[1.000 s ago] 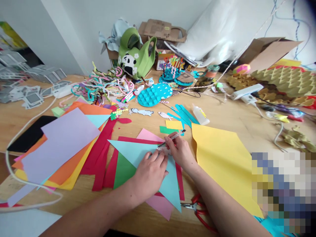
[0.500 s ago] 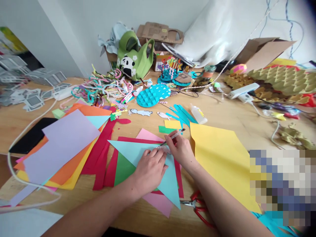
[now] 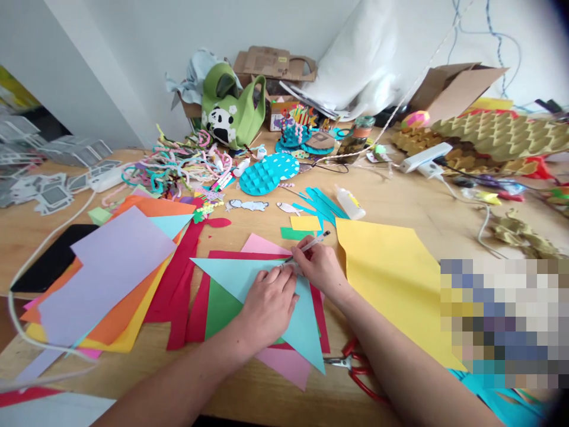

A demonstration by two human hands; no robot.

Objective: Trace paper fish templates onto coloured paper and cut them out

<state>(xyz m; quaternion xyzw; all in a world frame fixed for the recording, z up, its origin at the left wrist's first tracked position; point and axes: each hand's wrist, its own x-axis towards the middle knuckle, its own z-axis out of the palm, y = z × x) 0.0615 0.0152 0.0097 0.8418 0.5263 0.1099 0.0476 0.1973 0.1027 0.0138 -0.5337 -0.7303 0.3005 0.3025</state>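
My left hand (image 3: 271, 302) lies flat on a light blue paper triangle (image 3: 306, 317), its fingers stretched out over a small pale paper cutout (image 3: 290, 268). Most of that cutout is covered by my hands. Between the thumb and fingers of my right hand (image 3: 322, 267) is a slim pen (image 3: 319, 238), slanted with its tip down at the cutout's upper edge. Under the triangle lie green (image 3: 220, 311), red (image 3: 200, 305) and pink (image 3: 288, 365) sheets. Red-handled scissors (image 3: 355, 367) rest beside my right forearm, partly hidden by it.
A yellow sheet (image 3: 384, 267) lies to the right, stacked coloured papers (image 3: 106, 267) to the left. Behind are a glue bottle (image 3: 351, 203), blue strips (image 3: 326, 204), a fish cutout (image 3: 288, 208), pipe cleaners (image 3: 178, 160) and a green panda bag (image 3: 240, 118). A white cable (image 3: 26, 332) loops at left.
The view has shifted slightly. My right hand with the pen has moved a little along the cutout's edge and covers more of it. My left hand stays in place on the paper.
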